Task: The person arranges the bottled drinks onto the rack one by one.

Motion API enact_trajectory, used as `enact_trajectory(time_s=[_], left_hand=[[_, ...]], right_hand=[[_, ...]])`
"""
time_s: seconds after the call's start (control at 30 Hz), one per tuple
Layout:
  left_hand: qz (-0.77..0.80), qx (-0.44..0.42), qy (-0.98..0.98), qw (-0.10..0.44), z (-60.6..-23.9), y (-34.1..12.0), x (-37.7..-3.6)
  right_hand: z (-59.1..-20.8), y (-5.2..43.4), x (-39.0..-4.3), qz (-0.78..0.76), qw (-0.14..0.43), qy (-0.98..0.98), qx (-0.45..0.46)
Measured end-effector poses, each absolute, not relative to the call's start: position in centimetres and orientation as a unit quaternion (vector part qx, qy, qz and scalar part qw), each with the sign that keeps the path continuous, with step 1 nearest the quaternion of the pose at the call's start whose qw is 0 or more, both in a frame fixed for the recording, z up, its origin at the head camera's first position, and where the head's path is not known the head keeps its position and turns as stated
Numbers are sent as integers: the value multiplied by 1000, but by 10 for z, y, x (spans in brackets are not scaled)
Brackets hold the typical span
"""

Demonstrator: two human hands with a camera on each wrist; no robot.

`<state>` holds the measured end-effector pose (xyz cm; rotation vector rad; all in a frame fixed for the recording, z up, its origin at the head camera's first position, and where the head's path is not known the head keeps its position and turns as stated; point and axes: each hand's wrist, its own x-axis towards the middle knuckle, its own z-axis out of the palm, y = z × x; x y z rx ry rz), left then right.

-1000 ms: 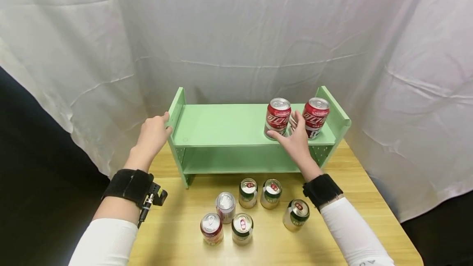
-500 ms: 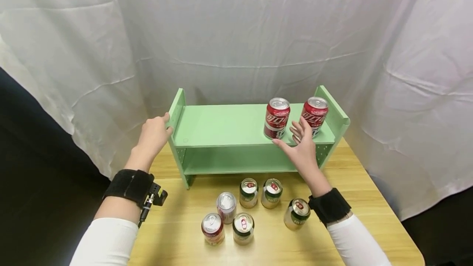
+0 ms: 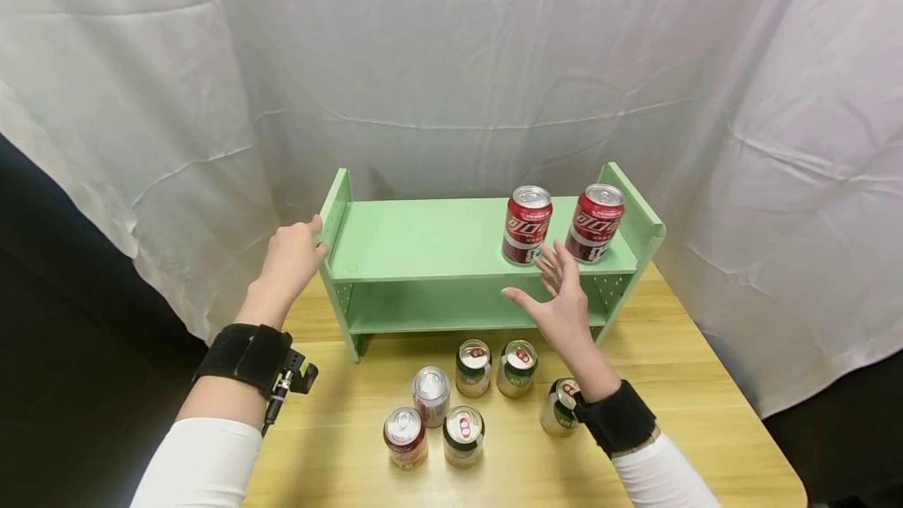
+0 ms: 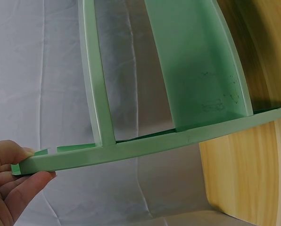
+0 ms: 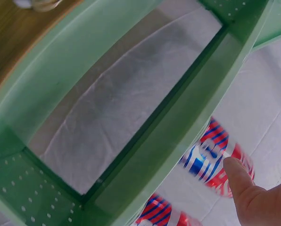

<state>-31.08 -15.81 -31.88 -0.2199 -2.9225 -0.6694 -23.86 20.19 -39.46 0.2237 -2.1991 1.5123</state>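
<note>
A small green two-tier shelf (image 3: 416, 237) stands on the table. My left hand (image 3: 288, 263) grips the upper edge of its left side panel; in the left wrist view thumb and fingers pinch the panel's end (image 4: 41, 163). Two red cola cans stand upright and apart on the top board, one right of centre (image 3: 527, 227) and one by the right panel (image 3: 596, 219). Before the shelf's front edge, just below these cans, my right hand (image 3: 562, 306) is spread with nothing in it. The right wrist view shows one digit (image 5: 253, 197) overlapping a can (image 5: 213, 157).
On the wooden table (image 3: 691, 414) before the shelf stand several green-and-gold cans (image 3: 518, 371), a silver can (image 3: 431, 396) and a dark red can (image 3: 405, 439). My right wrist partly covers one green-and-gold can (image 3: 557, 411). White cloth (image 3: 451, 69) hangs behind.
My right hand has drawn back from the left cola can, down and toward me, its fingers still spread. Both cola cans stay on the top board. The left hand keeps its hold.
</note>
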Motion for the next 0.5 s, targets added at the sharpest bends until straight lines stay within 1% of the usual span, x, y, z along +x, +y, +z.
enact_trajectory(time_s=[0.17,0.33,0.5], left_hand=[[-222,-70,-971,62,-319,-159,-309],[-214,-73,-971,76,-318,-160,-308],[-222,-64,-970,77,-317,-161,-307]], right_hand=[[-400,191,-234,542,222,-803,108],[-400,181,-233,540,219,-802,129],[-400,171,-230,546,209,-798,145]])
